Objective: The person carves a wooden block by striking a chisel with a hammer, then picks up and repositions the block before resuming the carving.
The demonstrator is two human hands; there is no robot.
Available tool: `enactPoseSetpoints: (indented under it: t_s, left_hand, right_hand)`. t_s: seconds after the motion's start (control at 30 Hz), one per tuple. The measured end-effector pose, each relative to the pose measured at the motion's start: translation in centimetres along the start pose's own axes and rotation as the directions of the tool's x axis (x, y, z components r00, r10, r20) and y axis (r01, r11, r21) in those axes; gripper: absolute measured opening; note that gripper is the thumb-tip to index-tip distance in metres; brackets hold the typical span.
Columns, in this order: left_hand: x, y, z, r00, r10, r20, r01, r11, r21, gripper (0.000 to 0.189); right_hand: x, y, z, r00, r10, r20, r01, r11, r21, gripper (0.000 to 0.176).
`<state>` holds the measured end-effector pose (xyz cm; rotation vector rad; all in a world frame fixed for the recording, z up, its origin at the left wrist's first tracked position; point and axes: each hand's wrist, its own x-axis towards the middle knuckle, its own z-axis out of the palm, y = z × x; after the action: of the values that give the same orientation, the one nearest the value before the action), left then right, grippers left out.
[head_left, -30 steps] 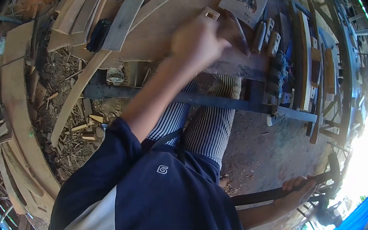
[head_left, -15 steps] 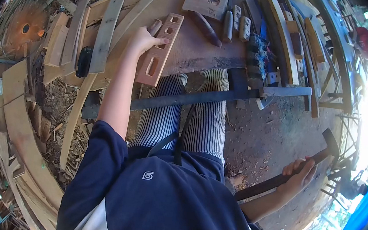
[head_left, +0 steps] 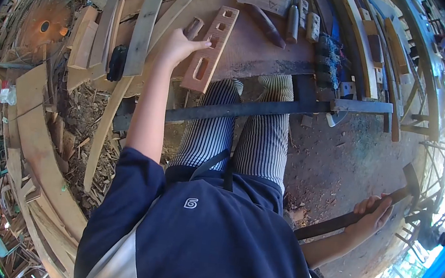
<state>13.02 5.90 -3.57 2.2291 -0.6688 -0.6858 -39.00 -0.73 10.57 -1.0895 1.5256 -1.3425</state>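
Observation:
My left hand (head_left: 179,49) is closed around a short round wooden handle (head_left: 194,27) whose end sticks out above the fingers. What lies below the grip is hidden. Its thumb stretches right to the edge of a slotted wooden block (head_left: 208,55), which lies at the near edge of the wooden work surface (head_left: 242,59) and has several openings cut in it. Off to the right, my right hand (head_left: 371,216) grips a hammer (head_left: 333,226) by its long dark handle, head pointing away from me.
A long dark bar (head_left: 253,108) crosses over my legs. Beyond the block lie a carved board (head_left: 262,3), a tapered wooden piece (head_left: 265,26) and a metal cylinder (head_left: 292,25). Planks (head_left: 145,28) stand at left near a fan (head_left: 44,25).
The view has shifted, so the scene sits farther right and higher. My left hand and the handle have drawn slightly back from the block, which has stayed put. The hammer remains in my right hand.

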Motion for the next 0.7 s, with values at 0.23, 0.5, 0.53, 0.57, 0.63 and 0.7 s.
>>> enactPoseSetpoints:
  t_s: [0.23, 0.5, 0.53, 0.57, 0.63, 0.7]
  left_hand:
    - [-12.0, -1.8, 0.6, 0.967, 0.064, -0.246, -0.003, 0.97, 0.242, 0.082]
    - [-14.0, -3.8, 2.1, 0.932, -0.356, 0.063, 0.346, 0.826, -0.444, 0.052]
    - [-13.9, -3.7, 2.2, 0.927, -0.37, 0.067, 0.344, 0.761, -0.55, 0.049]
    - [-13.6, -3.8, 2.5, 0.927, -0.369, 0.067, 0.343, 0.763, -0.548, 0.049]
    - [-13.1, -4.2, 3.0, 0.902, -0.431, 0.023, 0.349, 0.699, -0.624, 0.042]
    - [-13.1, -4.3, 3.0, 0.932, -0.343, -0.116, 0.199, 0.753, -0.627, 0.038]
  right_hand:
    - [0.2, 0.2, 0.7, 1.0, 0.004, 0.009, -0.004, 1.0, 0.012, 0.02]
    - [0.2, 0.1, 1.4, 0.999, 0.039, 0.013, -0.039, 0.999, 0.001, 0.021]
    - [0.2, 0.1, 1.4, 0.999, 0.042, 0.01, -0.042, 0.999, 0.002, 0.021]
    - [0.1, 0.1, 1.4, 0.999, 0.043, 0.009, -0.044, 0.999, 0.003, 0.021]
    - [-0.1, -0.1, 1.5, 0.999, 0.032, -0.009, -0.032, 0.999, 0.008, 0.021]
    - [0.1, 0.1, 1.0, 0.999, 0.032, -0.01, -0.032, 0.999, 0.015, 0.022]
